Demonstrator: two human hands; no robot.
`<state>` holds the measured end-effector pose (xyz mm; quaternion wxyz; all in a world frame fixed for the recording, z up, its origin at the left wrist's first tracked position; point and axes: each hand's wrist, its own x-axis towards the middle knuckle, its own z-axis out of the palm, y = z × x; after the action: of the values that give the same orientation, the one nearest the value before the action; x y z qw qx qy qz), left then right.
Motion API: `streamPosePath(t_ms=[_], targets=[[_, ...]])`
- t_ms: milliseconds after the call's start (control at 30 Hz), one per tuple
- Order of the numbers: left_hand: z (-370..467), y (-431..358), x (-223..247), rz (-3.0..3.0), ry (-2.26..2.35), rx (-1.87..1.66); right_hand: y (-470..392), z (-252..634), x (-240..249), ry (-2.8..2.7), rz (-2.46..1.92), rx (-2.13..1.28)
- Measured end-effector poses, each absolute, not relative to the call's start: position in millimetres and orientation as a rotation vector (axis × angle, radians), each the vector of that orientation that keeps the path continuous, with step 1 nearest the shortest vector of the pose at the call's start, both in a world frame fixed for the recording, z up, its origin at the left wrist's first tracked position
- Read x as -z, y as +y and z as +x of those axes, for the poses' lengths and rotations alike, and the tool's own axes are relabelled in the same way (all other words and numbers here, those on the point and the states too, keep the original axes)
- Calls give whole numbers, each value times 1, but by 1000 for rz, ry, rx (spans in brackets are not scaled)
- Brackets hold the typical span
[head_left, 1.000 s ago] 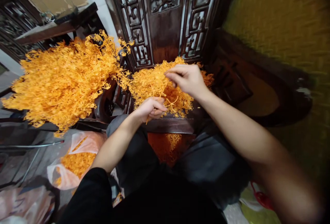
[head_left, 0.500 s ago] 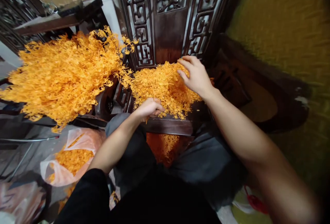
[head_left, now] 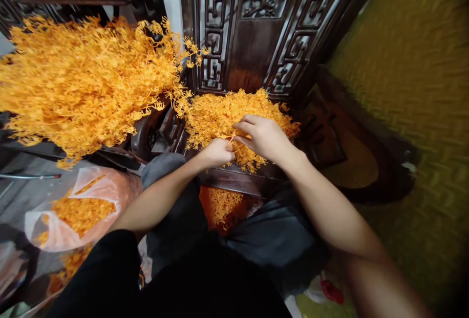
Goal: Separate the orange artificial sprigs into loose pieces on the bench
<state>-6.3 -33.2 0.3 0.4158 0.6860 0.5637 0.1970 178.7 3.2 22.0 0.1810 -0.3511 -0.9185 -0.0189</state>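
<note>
A pile of orange plastic-looking sprigs (head_left: 220, 115) lies on the dark wooden seat (head_left: 238, 181) in front of me. My left hand (head_left: 219, 153) is closed around an orange stem at the pile's front edge. Close beside it on the right, my right hand (head_left: 262, 137) has its thumb and fingers near the top of that stem, with fingers partly apart over the pile. Whether its fingertips touch the stem is too small to tell.
A larger orange heap (head_left: 84, 83) rests at the left, over a carved armrest. Below it stands a pink plastic bag (head_left: 124, 188) holding more orange pieces. A carved wooden backrest (head_left: 252, 54) rises behind the pile. More orange pieces show between my knees.
My right hand has come down from the back of the pile to beside my left hand. The left hand still holds its stem. The camera view has shifted.
</note>
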Motion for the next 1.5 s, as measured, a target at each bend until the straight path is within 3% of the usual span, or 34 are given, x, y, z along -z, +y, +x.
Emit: streamPosePath(t_ms=[333, 500, 667, 833, 967, 1100, 1500], targets=[[1, -35, -5, 1431, 1349, -489, 53, 189, -11, -2432, -767, -337], [-10, -45, -3, 1326, 1202, -444, 96, 240, 3, -2147, -1159, -277], [-18, -37, 0, 1282, 1095, -529, 107, 274, 21, -1349, -1172, -870], [-12, -27, -2, 1343, 1154, -747, 67, 233, 4, -1229, -887, -1424], [-12, -27, -1, 1271, 1177, -970, 35, 201, -14, -1257, -780, -1646], [-13, -26, -1, 1098, 1087, -1130, 25, 190, -14, -1322, -770, -1642], [-12, -25, -3, 1016, 1090, -1154, 35, 191, -1, -1439, -808, -1305]])
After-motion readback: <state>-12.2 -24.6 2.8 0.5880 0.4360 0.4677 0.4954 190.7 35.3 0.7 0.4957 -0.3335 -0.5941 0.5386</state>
